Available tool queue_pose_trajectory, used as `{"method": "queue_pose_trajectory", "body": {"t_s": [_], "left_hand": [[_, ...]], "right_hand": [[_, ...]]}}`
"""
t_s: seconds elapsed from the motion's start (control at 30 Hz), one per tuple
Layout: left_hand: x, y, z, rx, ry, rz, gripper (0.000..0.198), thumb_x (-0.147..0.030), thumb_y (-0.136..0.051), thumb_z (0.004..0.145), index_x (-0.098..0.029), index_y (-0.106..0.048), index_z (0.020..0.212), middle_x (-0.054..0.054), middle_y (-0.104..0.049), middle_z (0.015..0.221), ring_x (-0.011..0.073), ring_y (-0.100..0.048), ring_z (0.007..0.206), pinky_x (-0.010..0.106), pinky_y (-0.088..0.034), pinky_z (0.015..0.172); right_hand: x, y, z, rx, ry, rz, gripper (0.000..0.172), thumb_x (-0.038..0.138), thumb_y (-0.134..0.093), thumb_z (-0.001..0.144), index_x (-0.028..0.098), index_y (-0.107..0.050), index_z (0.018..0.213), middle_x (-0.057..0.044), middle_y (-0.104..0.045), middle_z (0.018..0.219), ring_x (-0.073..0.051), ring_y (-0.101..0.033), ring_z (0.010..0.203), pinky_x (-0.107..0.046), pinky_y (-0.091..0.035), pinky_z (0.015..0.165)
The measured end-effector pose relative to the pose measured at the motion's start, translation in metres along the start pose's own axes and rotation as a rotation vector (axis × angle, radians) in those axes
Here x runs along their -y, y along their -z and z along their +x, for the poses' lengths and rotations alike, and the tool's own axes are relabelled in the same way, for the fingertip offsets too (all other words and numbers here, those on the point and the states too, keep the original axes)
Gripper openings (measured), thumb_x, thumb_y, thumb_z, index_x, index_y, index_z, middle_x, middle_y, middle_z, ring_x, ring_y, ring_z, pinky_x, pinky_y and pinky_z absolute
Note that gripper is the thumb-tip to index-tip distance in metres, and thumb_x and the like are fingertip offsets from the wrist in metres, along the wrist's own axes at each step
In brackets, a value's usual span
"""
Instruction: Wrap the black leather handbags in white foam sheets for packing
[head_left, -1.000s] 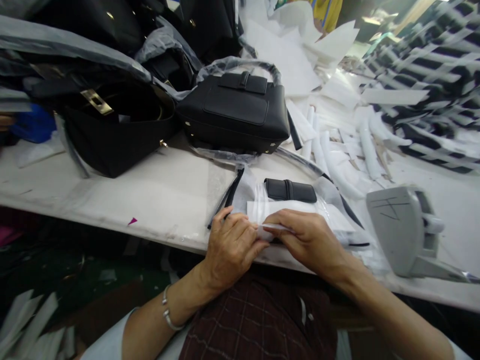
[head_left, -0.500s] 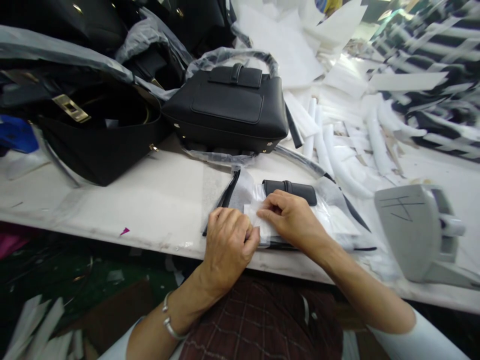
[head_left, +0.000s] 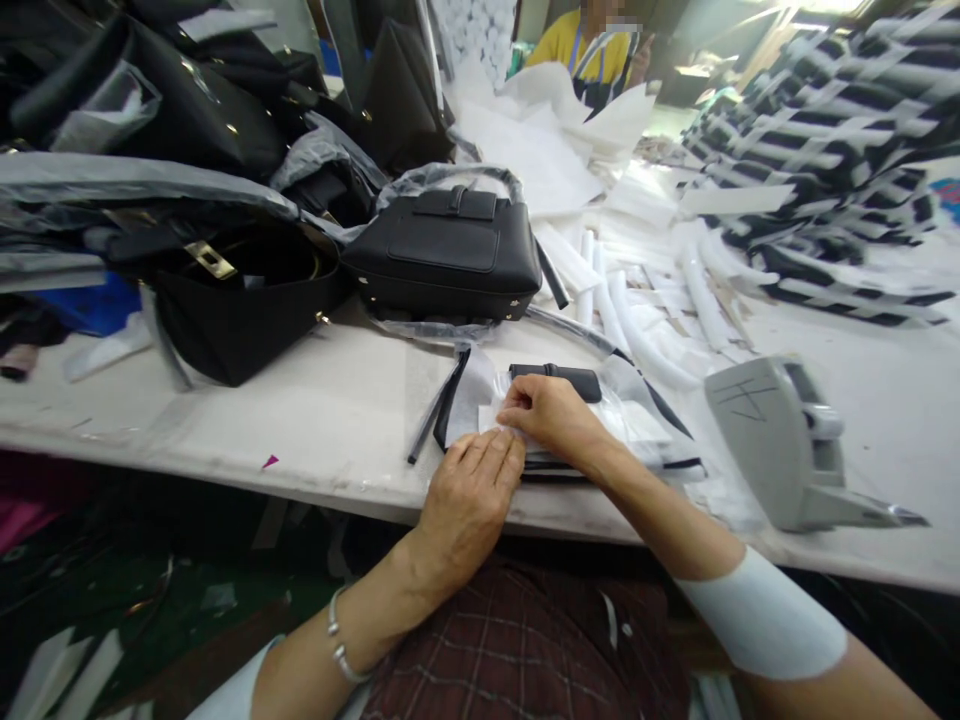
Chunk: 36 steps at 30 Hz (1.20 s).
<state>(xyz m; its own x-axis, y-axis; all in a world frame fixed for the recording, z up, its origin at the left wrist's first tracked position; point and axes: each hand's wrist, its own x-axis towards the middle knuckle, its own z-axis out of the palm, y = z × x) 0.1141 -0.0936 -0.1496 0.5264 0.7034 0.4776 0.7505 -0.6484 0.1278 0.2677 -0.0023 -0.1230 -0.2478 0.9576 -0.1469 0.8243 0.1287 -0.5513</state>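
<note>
My left hand [head_left: 469, 500] lies at the near table edge with its fingers flat on a white wrapping sheet [head_left: 480, 395]. My right hand [head_left: 551, 415] is just beyond it, fingers pinched on the same white sheet. A small black leather strap piece [head_left: 559, 378] lies right behind my right hand, partly under clear plastic. A thin black strap [head_left: 442, 405] runs along the left side of the wrapping. A black handbag [head_left: 450, 250] with its handle wrapped in plastic stands further back.
A grey tape dispenser [head_left: 780, 440] sits at the right on the white table [head_left: 300, 400]. An open black bag [head_left: 240, 290] stands at the left, more bags behind. White foam rolls [head_left: 637, 320] lie behind the work. A person in yellow stands far back.
Both hands have slid further onto the table; my right hand now pinches the sheet nearer the strap piece, and my left fingers have flattened. The view has tilted up.
</note>
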Motion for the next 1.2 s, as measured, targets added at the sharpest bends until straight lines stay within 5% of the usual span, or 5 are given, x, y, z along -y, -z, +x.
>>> {"method": "queue_pose_trajectory", "body": {"t_s": [0.27, 0.47, 0.6, 0.8, 1.2], "left_hand": [[0.0, -0.007, -0.004, -0.034, 0.002, 0.092, 0.035, -0.01, -0.052, 0.092, -0.013, -0.057, 0.127, 0.01, -0.067, 0.121, 0.0232, -0.062, 0.11, 0.038, -0.047, 0.096], [0.002, -0.008, -0.006, -0.118, -0.047, 0.091, 0.037, -0.006, -0.051, 0.09, -0.013, -0.059, 0.126, 0.012, -0.068, 0.119, 0.0257, -0.064, 0.105, 0.041, -0.047, 0.093], [0.009, -0.015, -0.004, -0.182, -0.106, 0.121, 0.037, -0.009, -0.05, 0.09, -0.012, -0.06, 0.126, 0.013, -0.069, 0.117, 0.0294, -0.065, 0.099, 0.043, -0.045, 0.09], [0.01, -0.015, -0.003, -0.212, -0.139, 0.149, 0.033, -0.015, -0.047, 0.095, -0.011, -0.06, 0.124, 0.012, -0.07, 0.114, 0.029, -0.065, 0.095, 0.043, -0.044, 0.088], [0.009, -0.017, -0.002, -0.198, -0.121, 0.12, 0.032, -0.016, -0.048, 0.095, -0.015, -0.059, 0.125, 0.012, -0.07, 0.115, 0.0293, -0.066, 0.098, 0.043, -0.044, 0.089]], "right_hand": [[-0.005, 0.046, -0.035, -0.437, 0.003, 0.187, 0.029, 0.035, -0.069, 0.081, 0.02, -0.068, 0.106, 0.001, -0.068, 0.077, -0.014, -0.059, 0.062, -0.028, -0.045, 0.065], [-0.116, 0.159, -0.151, -0.986, -0.424, 0.093, 0.036, 0.047, -0.069, 0.078, 0.02, -0.072, 0.102, -0.006, -0.071, 0.086, -0.021, -0.066, 0.076, -0.035, -0.051, 0.074], [-0.183, 0.185, -0.21, -0.844, -0.762, 0.238, 0.027, 0.038, -0.074, 0.071, 0.016, -0.072, 0.085, -0.009, -0.071, 0.088, -0.024, -0.064, 0.092, -0.035, -0.049, 0.083], [-0.213, 0.161, -0.206, -0.575, -0.747, 0.576, 0.038, 0.047, -0.081, 0.064, 0.011, -0.073, 0.075, -0.011, -0.073, 0.083, -0.018, -0.064, 0.075, -0.03, -0.051, 0.07], [-0.206, 0.167, -0.206, -0.821, -0.575, 0.748, 0.028, 0.033, -0.085, 0.055, 0.017, -0.066, 0.068, 0.0, -0.064, 0.06, -0.013, -0.057, 0.057, -0.027, -0.052, 0.062]]}}
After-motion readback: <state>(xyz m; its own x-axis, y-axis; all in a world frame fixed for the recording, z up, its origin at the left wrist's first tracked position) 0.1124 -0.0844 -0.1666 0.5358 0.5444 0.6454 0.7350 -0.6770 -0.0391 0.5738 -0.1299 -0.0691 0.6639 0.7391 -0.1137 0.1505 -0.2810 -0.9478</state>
